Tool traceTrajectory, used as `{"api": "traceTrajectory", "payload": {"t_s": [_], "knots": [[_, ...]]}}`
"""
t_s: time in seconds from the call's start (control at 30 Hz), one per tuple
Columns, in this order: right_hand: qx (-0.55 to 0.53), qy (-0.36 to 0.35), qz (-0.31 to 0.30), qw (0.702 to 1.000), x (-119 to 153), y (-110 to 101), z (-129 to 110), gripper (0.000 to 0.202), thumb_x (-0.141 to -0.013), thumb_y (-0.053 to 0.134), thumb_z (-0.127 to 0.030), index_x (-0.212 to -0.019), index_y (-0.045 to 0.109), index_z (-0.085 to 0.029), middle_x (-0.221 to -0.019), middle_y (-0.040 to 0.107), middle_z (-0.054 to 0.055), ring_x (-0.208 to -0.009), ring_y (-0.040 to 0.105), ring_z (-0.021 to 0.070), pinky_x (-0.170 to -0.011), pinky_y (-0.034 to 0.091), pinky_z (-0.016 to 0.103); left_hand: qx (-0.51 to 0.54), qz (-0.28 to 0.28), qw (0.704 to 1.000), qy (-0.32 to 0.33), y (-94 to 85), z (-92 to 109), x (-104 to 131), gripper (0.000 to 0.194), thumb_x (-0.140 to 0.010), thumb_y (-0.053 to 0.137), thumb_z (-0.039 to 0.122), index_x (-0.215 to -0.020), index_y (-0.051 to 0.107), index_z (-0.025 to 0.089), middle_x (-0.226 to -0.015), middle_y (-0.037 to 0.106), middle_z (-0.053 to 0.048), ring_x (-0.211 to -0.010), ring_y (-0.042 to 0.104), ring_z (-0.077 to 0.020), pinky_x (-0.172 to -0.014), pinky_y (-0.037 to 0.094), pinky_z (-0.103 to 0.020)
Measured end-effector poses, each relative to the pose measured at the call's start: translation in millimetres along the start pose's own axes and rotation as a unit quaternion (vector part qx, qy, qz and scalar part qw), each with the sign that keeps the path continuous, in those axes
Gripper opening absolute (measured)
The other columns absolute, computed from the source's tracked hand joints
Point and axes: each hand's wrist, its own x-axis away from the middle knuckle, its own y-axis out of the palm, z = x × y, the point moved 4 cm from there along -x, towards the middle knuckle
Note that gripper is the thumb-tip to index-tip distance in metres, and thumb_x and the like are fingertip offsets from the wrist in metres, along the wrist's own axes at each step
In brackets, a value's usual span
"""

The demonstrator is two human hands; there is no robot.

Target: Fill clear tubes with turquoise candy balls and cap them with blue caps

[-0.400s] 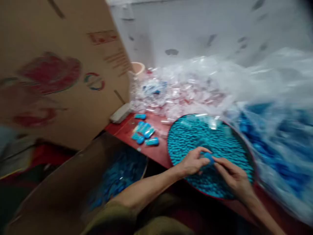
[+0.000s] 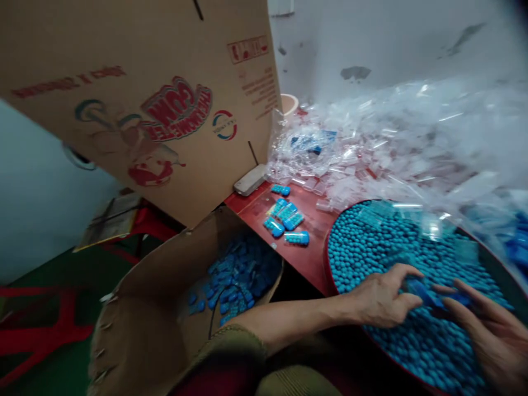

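Note:
Over a round red-rimmed tub full of small turquoise balls, both of my hands work close together. My left hand is closed, thumb and fingers pinching a small blue plastic piece. Facing it from the right, my right hand holds another blue plastic piece between thumb and fingers. Motion blur hides the exact shape of both pieces. Clear plastic tubes lie on the balls at the tub's far side.
Several blue-capped containers filled with balls lie on the red table. Below left stands an open carton holding many blue containers. A large printed carton rises behind. Clear tubes and plastic sheeting heap along the wall.
The camera view has swung left, so the scene sits further right. My hands stay over the tub; they are slightly farther apart, and blue now shows in my right fingers.

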Motion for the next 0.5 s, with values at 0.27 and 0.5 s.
{"api": "traceTrajectory", "payload": {"t_s": [0.27, 0.5], "knots": [[0.13, -0.149, -0.153, 0.968, 18, 31, -56, 0.088, -0.064, 0.065, -0.036, -0.133, 0.017, -0.013, -0.128, 0.038, 0.017, -0.115, 0.04, 0.028, -0.089, 0.041, 0.04, 0.119, 0.004, 0.993, 0.022, -5.6, 2, -1, 0.044, -0.077, 0.041, 0.019, -0.121, 0.036, 0.017, -0.079, 0.052, -0.001, -0.064, 0.046, -0.011, -0.066, 0.041, -0.025], [0.164, -0.148, -0.098, 0.97, 26, 24, -68, 0.074, -0.064, 0.059, -0.028, -0.126, 0.024, -0.009, -0.112, 0.05, 0.019, -0.096, 0.055, 0.0279, -0.074, 0.049, 0.039, 0.177, -0.006, 0.984, -0.012, 0.0, 5, -3, 0.029, -0.076, 0.045, 0.02, -0.105, 0.043, 0.017, -0.069, 0.045, 0.004, -0.061, 0.041, -0.0082, -0.062, 0.037, -0.02]]}}
